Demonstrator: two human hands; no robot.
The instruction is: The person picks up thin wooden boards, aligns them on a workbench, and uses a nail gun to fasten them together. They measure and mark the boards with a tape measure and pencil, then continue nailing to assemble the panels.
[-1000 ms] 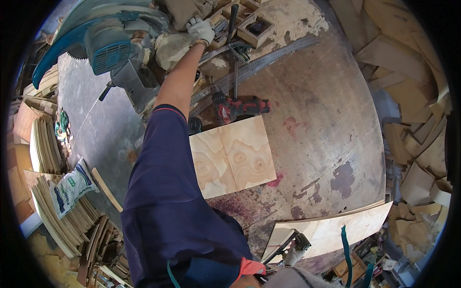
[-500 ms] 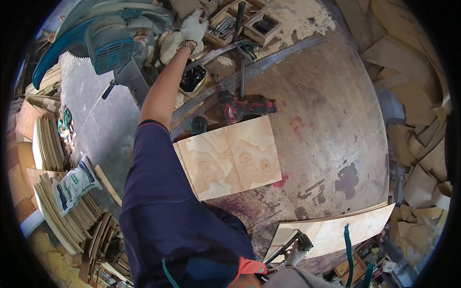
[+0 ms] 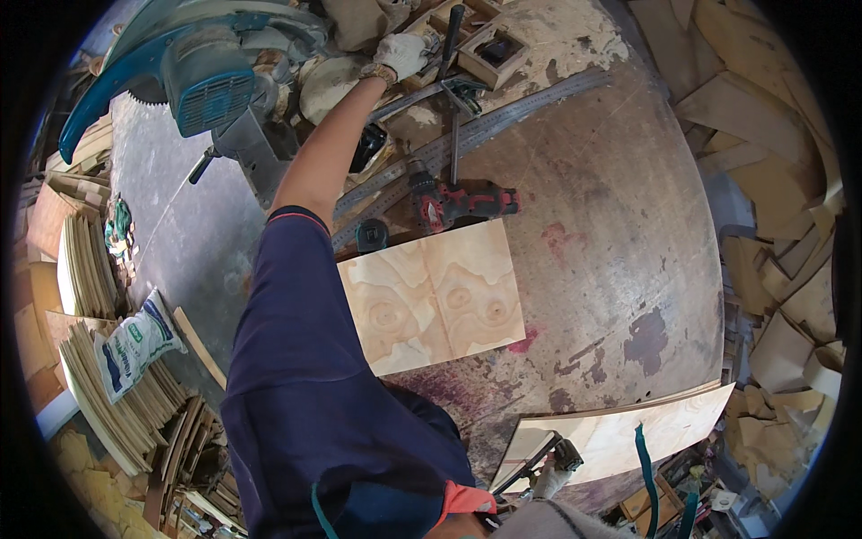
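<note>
Gloved in white, my left hand (image 3: 401, 56) is at the far end of the bench, over a wooden compartment box (image 3: 467, 20). Its fingers look curled; whatever they hold is hidden. My right hand (image 3: 549, 483), gloved too, grips a black tool (image 3: 564, 454) with a long straight bar, which looks like a nail gun. That tool is over the left end of a stack of plywood panels (image 3: 628, 431) at the near right. A rectangular plywood board (image 3: 435, 296) lies flat in front of me, beside my left sleeve.
Beyond the board lie a red-black cordless drill (image 3: 458, 205), a tape measure (image 3: 371, 235) and long steel rulers (image 3: 539, 99). A black-handled clamp (image 3: 452, 45) crosses them. A teal circular-bladed saw (image 3: 211, 94) stands far left. Stacked plywood strips (image 3: 121, 395) and a white bag (image 3: 135, 346) line the left.
My left hand has moved right and slightly toward me, onto the compartment box, its fingers now pointing right. The right hand stays nearly still with the black tool.
</note>
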